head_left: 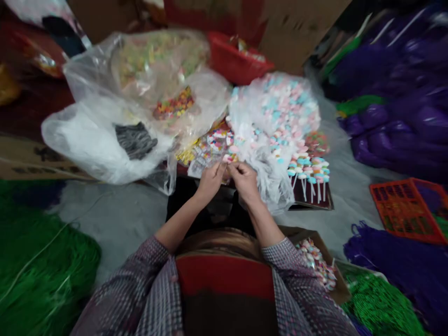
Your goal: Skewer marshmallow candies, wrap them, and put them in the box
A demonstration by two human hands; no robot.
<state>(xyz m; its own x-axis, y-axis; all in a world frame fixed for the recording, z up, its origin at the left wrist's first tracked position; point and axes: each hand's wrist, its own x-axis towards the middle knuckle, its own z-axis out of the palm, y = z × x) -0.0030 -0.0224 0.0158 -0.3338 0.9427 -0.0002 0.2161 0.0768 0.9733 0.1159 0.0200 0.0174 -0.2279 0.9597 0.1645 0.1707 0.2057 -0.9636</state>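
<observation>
My left hand (213,178) and my right hand (244,179) meet at the front edge of the low work surface. Both are closed, thumbs and fingers pinched close together. What they pinch is too small and blurred to name; a pink and yellow piece (230,158) shows just beyond the fingertips. Behind the left hand lie small clear packets (205,153) and gold strips (188,154). Thin clear plastic bags (275,179) are bunched beside my right hand. Farther right, several marshmallow-like skewers on white sticks (310,170) lie in a row.
Large clear bags hold pale yellow pieces (157,56), dark grey strips (136,140) and pastel pieces (280,105). A red basin (241,60) stands behind. By my right side sits a cardboard box (338,284) of wrapped sweets. Green (45,256) and purple cords (402,266) pile on the floor.
</observation>
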